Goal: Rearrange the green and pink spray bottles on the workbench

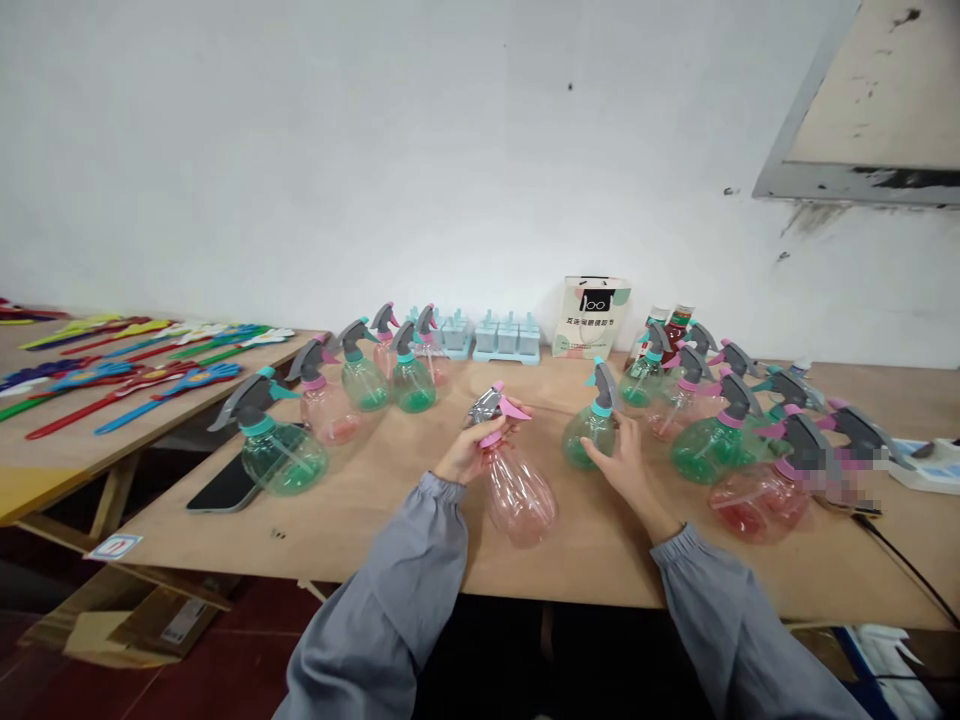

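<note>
Beige table (420, 520) bears a bag (592, 318) printed with Chinese characters.

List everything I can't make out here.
In the head view:
- Phone: one part hidden behind a green spray bottle.
- Object at the cable's end: masked by pixelation.
- White tray: cut off by the right edge.
- Small card's print: too small and blurred.
- Left hand: some fingers hidden behind the pink spray bottle.

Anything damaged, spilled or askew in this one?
No spill shows. The wall looks damaged at upper right: dark chips and smudges around a panel whose lower frame is blackened. At far right, a pixelated patch hides part of a spray bottle.
</note>
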Demonstrator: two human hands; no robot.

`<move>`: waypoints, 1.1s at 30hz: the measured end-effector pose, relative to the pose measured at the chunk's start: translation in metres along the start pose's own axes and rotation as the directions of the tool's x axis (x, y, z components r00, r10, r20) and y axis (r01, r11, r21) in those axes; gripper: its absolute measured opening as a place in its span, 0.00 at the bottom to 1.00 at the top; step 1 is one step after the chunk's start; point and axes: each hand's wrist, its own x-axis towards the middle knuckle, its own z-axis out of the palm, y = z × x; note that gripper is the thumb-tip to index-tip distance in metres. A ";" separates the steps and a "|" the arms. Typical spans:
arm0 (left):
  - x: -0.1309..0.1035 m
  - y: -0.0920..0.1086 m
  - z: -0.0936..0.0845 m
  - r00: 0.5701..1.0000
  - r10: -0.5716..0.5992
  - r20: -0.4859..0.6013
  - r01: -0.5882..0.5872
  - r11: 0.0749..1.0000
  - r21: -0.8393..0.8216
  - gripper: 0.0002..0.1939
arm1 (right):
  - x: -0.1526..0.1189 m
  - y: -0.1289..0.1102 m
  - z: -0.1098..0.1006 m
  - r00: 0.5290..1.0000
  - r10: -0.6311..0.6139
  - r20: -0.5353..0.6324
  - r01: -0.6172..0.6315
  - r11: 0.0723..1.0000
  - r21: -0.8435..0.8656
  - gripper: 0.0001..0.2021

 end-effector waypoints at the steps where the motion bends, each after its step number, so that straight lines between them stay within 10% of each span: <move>1: -0.001 0.002 0.003 1.000 -0.013 0.008 0.013 1.000 0.014 0.22 | -0.003 -0.002 -0.002 1.000 0.000 0.000 0.000 1.000 0.002 0.32; 17: -0.004 0.007 0.034 0.992 -0.129 -0.002 0.129 0.990 0.058 0.15 | -0.017 -0.022 -0.006 0.994 -0.082 0.069 0.080 0.996 0.032 0.28; 33: -0.007 0.008 0.040 0.994 0.049 0.103 -0.065 0.985 0.158 0.16 | -0.016 -0.022 -0.006 0.995 -0.072 0.075 0.067 0.995 0.076 0.29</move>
